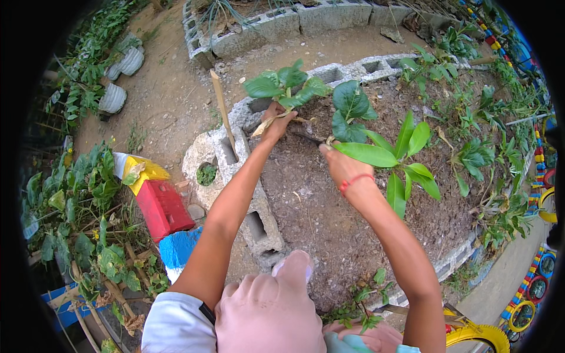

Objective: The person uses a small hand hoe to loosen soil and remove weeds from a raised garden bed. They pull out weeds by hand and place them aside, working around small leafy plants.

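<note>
My left hand is at the base of a broad-leaved green plant, its fingers around the lower stem beside a dry, yellowed leaf. My right hand, with a red band at the wrist, grips a tool whose dark, narrow blade points left toward the soil near that plant's base. Most of the tool's handle is hidden in my fist. A second broad-leaved plant stands just above my right hand. The long light-green leaves of a young plant lie over and beside my right wrist.
Hollow concrete blocks edge the soil bed on the left and top. A wooden stake stands in one block. Painted blocks lie left of my left arm. More leafy plants grow at the right.
</note>
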A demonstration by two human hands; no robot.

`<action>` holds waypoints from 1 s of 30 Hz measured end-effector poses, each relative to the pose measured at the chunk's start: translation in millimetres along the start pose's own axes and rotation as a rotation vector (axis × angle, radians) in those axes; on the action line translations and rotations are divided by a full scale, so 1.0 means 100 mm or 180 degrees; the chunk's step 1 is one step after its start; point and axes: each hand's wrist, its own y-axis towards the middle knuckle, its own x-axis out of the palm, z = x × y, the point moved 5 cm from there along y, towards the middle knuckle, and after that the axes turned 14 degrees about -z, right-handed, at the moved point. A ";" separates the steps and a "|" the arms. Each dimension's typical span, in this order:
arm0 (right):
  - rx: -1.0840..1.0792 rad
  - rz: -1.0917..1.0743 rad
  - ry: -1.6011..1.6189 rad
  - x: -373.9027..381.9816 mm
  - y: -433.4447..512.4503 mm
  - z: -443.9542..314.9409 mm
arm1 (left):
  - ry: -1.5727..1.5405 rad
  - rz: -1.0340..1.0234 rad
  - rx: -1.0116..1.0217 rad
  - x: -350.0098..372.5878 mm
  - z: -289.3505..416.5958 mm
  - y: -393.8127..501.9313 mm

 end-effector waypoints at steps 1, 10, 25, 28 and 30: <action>-0.0003 0.0082 0.0132 0.03 0.09 -0.01 | -0.0188 -0.0004 0.0193 0.00 -0.06 0.05; -0.0309 -0.0064 0.0313 -0.08 -0.12 0.01 | 0.0552 -0.0535 0.0106 -0.15 -0.08 0.30; -0.0540 0.0174 0.0411 0.16 -0.30 -0.14 | 0.0544 -0.0514 -0.0234 -0.16 -0.04 0.17; -0.0238 0.0384 0.0325 0.17 -0.03 0.02 | 0.0345 -0.0466 -0.0140 -0.15 -0.09 0.15; -0.0160 0.0444 0.0382 0.41 0.13 0.02 | 0.0284 -0.0375 0.0005 -0.07 0.03 0.15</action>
